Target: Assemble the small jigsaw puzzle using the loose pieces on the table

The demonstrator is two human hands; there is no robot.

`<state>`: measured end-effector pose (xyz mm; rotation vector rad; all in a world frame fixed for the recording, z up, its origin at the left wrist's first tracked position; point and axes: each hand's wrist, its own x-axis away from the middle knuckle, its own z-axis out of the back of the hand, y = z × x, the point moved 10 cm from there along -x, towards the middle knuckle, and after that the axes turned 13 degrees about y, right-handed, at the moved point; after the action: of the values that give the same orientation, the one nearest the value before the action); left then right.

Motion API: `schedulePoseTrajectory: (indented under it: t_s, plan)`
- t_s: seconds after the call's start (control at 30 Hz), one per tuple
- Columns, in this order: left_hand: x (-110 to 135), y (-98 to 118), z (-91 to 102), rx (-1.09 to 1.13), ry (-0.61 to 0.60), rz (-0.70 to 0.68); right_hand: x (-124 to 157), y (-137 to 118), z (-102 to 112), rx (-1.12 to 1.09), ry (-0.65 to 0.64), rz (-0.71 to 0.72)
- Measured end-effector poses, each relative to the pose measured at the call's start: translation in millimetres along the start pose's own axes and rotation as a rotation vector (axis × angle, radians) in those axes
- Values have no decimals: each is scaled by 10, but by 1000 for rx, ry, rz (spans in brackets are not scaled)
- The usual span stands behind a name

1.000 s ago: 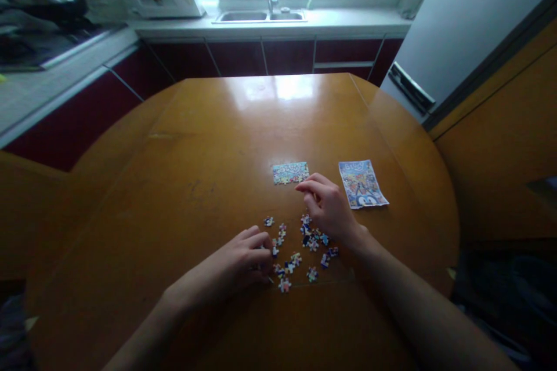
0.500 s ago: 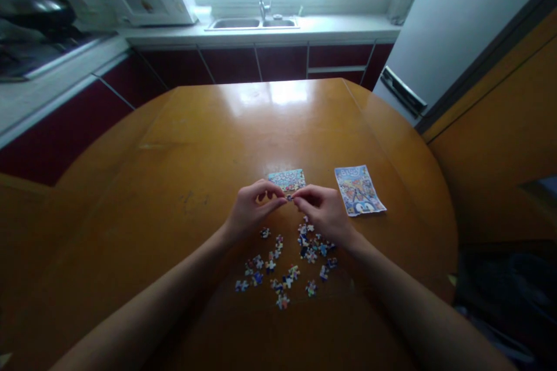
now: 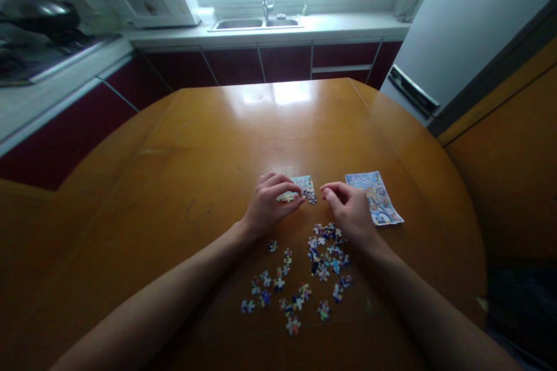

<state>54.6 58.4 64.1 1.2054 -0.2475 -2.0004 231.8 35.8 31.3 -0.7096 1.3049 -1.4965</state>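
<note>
The part-joined puzzle (image 3: 307, 184) lies on the desk (image 3: 209, 145), its left side partly hidden by the left hand (image 3: 270, 200), whose thumb and finger curve almost together; the right hand (image 3: 351, 208) is pinched nearly closed beside it; I cannot tell whether either of the 2 holds a piece; a sideways nudge at the puzzle could part its joints; lowering the right hand carelessly might scatter the nearby loose pieces (image 3: 322, 258) or crease the printed sheet (image 3: 379, 194).

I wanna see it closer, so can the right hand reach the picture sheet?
Probably yes: the right hand looks close to the picture sheet, covering part of its left side from here, and nothing seems in the way.
</note>
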Motion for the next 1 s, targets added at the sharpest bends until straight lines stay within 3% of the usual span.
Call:
schedulePoseTrajectory:
  t_s: [0.2,0.5,1.0]
  plan:
    - [112,-183,-44,-155,-88,-13,-109,52,98,89,49,78]
    - [117,-80,-208,-225,-140,-123,-27,-2,-37,123,-8,179]
    - [139,-37,-240,-103,-175,-139,-28,-27,-89,153,-65,233]
